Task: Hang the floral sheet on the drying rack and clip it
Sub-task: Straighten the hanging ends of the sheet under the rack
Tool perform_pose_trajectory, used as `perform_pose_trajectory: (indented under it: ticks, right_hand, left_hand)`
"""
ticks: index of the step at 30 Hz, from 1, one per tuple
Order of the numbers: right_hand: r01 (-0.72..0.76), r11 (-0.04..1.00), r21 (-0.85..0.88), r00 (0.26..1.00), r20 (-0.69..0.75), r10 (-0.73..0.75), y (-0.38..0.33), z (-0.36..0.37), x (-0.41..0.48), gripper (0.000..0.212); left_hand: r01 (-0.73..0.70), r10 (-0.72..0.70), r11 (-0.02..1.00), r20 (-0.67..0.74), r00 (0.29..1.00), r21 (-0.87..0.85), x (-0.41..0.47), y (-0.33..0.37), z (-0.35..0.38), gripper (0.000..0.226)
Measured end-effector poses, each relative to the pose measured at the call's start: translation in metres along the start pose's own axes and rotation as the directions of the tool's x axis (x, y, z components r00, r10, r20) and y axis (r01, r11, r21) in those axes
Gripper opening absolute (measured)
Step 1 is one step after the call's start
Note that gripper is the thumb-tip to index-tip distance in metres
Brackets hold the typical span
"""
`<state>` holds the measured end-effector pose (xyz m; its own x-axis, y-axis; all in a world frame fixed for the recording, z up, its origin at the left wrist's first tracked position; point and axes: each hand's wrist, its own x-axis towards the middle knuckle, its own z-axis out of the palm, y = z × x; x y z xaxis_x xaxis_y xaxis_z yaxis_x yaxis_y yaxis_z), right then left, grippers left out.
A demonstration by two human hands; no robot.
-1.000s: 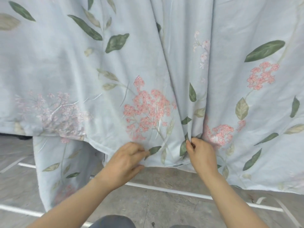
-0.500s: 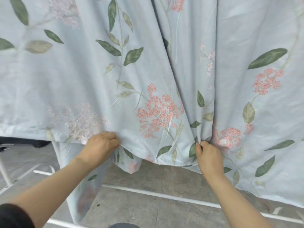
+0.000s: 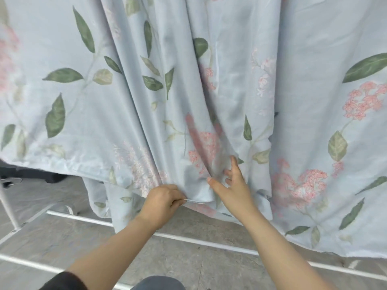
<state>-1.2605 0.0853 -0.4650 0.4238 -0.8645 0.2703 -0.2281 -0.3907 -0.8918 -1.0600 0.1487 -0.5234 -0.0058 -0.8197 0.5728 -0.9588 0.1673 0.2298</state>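
The floral sheet, pale blue with green leaves and pink flower clusters, hangs down in front of me and fills most of the view, bunched into vertical folds at the centre. My left hand pinches the sheet's bottom hem between thumb and curled fingers. Just to its right, my right hand is spread with straight fingers against the hanging folds and holds nothing. The rack's top bar and any clips are out of view.
The drying rack's white base rail runs across the grey floor below the sheet. A white upright leg stands at the left edge. A dark object lies behind the sheet at left.
My left hand has slid right along the hem and pinches it closer to centre. My right hand has let go of the fold and spread its fingers. The folds have bunched up.
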Motion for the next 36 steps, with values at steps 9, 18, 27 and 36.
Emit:
perform_pose_trajectory:
  ticks: [9, 18, 27, 36]
  right_hand:
    - [0.044, 0.998, -0.054, 0.999, -0.017, -0.045, 0.017, -0.001, 0.008, 0.11]
    - [0.136, 0.98, -0.148, 0.98, 0.162, -0.112, 0.01, 0.001, 0.008, 0.068]
    - [0.241, 0.89, -0.388, 0.954, -0.072, -0.29, 0.013, -0.002, 0.016, 0.01]
    - [0.282, 0.903, -0.325, 0.954, -0.004, -0.299, 0.001, 0.016, 0.015, 0.032]
  left_hand:
    - [0.026, -0.026, 0.983, 0.005, 1.0, -0.179, -0.001, 0.034, 0.043, 0.006]
    - [0.033, -0.024, 0.972, 0.043, 0.999, -0.231, -0.004, 0.045, 0.061, 0.015]
    - [0.045, -0.017, 0.945, 0.089, 0.996, -0.323, -0.013, 0.036, 0.049, 0.015]
    - [0.037, -0.015, 0.946, 0.07, 0.997, -0.323, -0.015, 0.037, 0.052, 0.013]
